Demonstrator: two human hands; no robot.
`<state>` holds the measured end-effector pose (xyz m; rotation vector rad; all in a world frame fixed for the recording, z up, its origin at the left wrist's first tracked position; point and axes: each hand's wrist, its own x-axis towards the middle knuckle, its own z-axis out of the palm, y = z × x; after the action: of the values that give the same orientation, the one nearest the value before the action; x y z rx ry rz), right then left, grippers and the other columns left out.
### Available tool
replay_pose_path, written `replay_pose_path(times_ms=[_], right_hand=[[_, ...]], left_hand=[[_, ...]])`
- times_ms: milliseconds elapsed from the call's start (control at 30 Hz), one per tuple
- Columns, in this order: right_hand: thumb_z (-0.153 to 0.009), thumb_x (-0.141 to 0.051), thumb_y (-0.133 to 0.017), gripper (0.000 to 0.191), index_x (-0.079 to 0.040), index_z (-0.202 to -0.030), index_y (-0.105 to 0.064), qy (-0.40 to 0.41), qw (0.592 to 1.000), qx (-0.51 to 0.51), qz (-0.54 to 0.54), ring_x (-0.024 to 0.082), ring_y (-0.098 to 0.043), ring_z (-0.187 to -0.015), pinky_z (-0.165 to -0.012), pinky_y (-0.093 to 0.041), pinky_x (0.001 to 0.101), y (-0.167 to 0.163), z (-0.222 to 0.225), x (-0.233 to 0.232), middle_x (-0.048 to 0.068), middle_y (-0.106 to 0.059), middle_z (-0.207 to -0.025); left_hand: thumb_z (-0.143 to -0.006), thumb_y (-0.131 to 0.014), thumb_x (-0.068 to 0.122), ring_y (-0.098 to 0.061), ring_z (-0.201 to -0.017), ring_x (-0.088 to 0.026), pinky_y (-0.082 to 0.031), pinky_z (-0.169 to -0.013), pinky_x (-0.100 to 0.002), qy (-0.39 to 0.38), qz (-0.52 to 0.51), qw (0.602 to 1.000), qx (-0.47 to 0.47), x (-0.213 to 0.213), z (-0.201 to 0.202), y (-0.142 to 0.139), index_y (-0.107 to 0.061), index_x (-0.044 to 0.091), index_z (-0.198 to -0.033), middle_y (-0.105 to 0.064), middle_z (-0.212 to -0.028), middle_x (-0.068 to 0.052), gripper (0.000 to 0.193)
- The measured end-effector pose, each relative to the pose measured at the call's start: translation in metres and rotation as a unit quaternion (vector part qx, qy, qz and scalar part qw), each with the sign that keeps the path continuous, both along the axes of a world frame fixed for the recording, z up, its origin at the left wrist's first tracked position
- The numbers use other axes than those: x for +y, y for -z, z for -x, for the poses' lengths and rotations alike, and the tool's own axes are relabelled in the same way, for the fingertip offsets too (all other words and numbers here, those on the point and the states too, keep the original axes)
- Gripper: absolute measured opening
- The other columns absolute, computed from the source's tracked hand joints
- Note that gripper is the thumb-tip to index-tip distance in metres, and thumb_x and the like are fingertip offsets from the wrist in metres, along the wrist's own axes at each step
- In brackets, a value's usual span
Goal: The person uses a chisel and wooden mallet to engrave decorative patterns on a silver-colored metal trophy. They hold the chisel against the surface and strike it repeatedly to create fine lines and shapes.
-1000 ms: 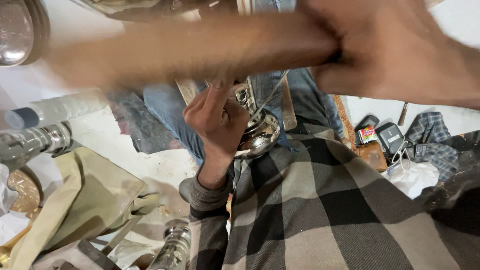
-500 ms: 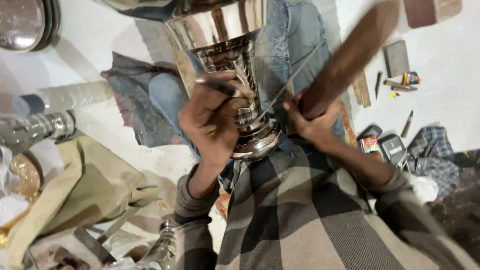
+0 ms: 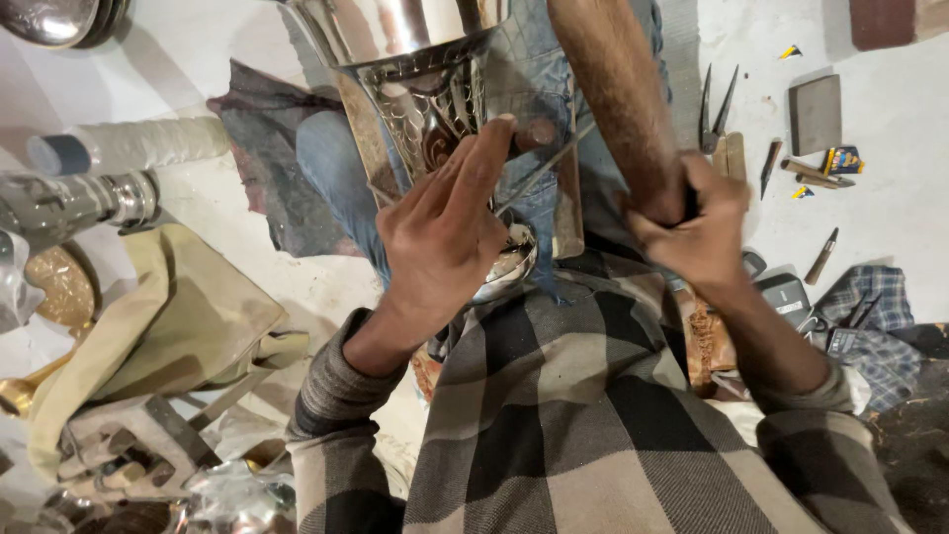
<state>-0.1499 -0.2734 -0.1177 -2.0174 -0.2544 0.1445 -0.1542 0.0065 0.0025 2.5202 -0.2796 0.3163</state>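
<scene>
Metal vase (image 3: 435,109) is lying across the person's lap, left hand (image 3: 445,232) pinning a thin rod (image 3: 539,173) against it, right hand (image 3: 697,222) clenching a wooden mallet (image 3: 618,99). Pliers (image 3: 717,109) and chisels (image 3: 820,257) are lying scattered across the white floor (image 3: 890,198).

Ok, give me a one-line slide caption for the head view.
Left hand steadies a thin rod against an embossed silver vessel on the lap; right hand grips a wooden handle.
</scene>
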Motion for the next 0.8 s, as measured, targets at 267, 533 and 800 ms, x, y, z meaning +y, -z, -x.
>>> replay_pose_path(times_ms=[267, 533, 800], right_hand=[[-0.082, -0.006, -0.084, 0.029, 0.002, -0.092, -0.058, -0.104, 0.99, -0.063, 0.075, 0.013, -0.057, -0.055, -0.045, -0.043, 0.027, -0.086, -0.061, -0.018, 0.006, -0.055, -0.066], [-0.078, -0.01, -0.073, 0.029, 0.007, -0.098, -0.06, -0.214, 0.968, -0.088, 0.102, 0.022, -0.061, -0.052, -0.044, -0.046, 0.0348, -0.154, -0.093, -0.005, 0.011, -0.059, -0.064], [-0.08, -0.017, -0.073, 0.027, -0.003, -0.095, -0.055, -0.224, 0.959, -0.033, 0.171, 0.022, -0.058, -0.052, -0.05, -0.045, 0.0381, -0.14, -0.089, -0.005, 0.009, -0.052, -0.058]], left_hand=[[-0.085, -0.06, -0.005, -0.078, -0.108, -0.024, -0.066, -0.086, -0.032, -0.023, -0.02, 1.0, -0.003, 0.003, 0.003, 0.005, -0.058, 0.012, -0.147, -0.07, -0.135, -0.01, 0.064], [-0.079, -0.063, -0.003, -0.076, -0.105, -0.031, -0.062, -0.09, -0.041, -0.023, 0.003, 0.999, 0.028, 0.006, 0.006, -0.001, -0.061, 0.006, -0.137, -0.071, -0.126, -0.015, 0.059], [-0.082, -0.064, -0.003, -0.071, -0.093, -0.032, -0.058, -0.078, -0.039, -0.004, 0.02, 1.0, -0.011, 0.009, 0.006, 0.001, -0.059, 0.007, -0.137, -0.069, -0.112, -0.014, 0.056]])
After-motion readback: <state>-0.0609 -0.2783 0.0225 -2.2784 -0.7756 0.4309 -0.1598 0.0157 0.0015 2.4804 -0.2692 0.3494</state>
